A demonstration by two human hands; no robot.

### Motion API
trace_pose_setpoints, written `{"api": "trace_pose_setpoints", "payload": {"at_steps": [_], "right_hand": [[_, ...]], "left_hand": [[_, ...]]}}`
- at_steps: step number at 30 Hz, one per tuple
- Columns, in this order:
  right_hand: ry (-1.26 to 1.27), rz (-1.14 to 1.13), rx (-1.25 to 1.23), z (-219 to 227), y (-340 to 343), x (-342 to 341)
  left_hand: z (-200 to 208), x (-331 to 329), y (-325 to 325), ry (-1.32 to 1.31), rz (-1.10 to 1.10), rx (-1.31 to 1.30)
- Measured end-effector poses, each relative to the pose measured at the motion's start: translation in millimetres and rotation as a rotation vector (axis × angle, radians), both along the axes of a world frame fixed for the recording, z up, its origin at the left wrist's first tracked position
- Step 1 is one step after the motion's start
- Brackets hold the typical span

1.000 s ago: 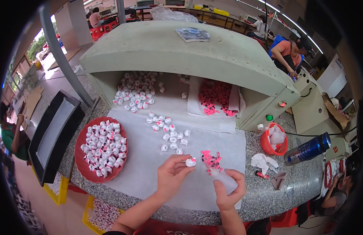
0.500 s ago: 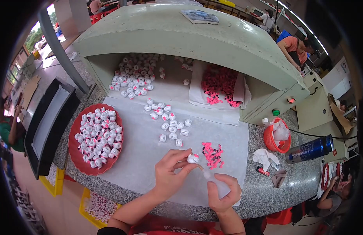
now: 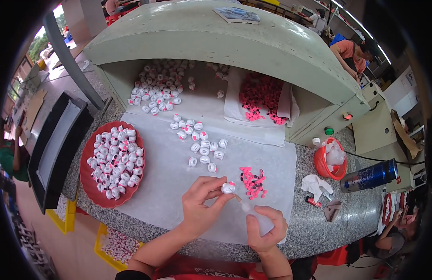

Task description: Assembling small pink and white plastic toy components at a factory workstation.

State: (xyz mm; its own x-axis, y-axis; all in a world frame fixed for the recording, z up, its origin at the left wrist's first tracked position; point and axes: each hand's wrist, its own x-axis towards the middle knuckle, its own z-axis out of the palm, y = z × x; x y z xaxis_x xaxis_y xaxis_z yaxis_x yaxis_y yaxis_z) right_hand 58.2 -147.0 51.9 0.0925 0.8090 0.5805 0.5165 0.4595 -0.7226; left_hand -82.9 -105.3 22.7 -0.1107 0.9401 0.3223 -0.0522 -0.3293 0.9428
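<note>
In the head view, the left hand [image 3: 201, 207], just below the middle of the frame, had thumb and fingertips pinched on a small, rounded white piece with pink on it [image 3: 228, 188]. Right of it, the right hand [image 3: 270, 232] was wrapped around a translucent white plastic squeeze bottle [image 3: 259, 221], its thin nozzle pointing up-left at the piece; whether they touched, I could not tell. Small pink-and-black bits [image 3: 253, 182] lay just above the bottle on a white paper sheet [image 3: 167, 186]. A red scalloped bowl [image 3: 88, 189] of similar white pieces stood at centre left.
</note>
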Motion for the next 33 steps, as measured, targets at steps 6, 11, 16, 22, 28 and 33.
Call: {"api": "trace_pose_setpoints", "payload": {"at_steps": [6,11,16,22,28,33], "right_hand": [[-0.002,0.004,-0.010,-0.6,-0.3,-0.5],[-0.022,-0.016,0.024,-0.8,-0.3,0.4],[-0.019,0.000,0.000,0.4,-0.3,-0.3],[-0.021,0.002,0.013,0.0,0.5,-1.0],[-0.038,0.037,-0.009,5.2,1.0,0.4],[-0.059,0.051,-0.048,11.8,1.4,3.2]], "left_hand": [[-0.7,-0.3,-0.1,0.036,0.010,0.010],[1.3,0.7,-0.3,0.047,0.012,0.019],[0.8,-0.4,-1.5,0.059,-0.023,-0.006],[-2.1,-0.2,-0.9,0.054,-0.020,0.010],[0.8,1.5,-0.3,0.114,0.040,0.048],[0.5,0.9,0.2,0.176,0.063,0.062]]}}
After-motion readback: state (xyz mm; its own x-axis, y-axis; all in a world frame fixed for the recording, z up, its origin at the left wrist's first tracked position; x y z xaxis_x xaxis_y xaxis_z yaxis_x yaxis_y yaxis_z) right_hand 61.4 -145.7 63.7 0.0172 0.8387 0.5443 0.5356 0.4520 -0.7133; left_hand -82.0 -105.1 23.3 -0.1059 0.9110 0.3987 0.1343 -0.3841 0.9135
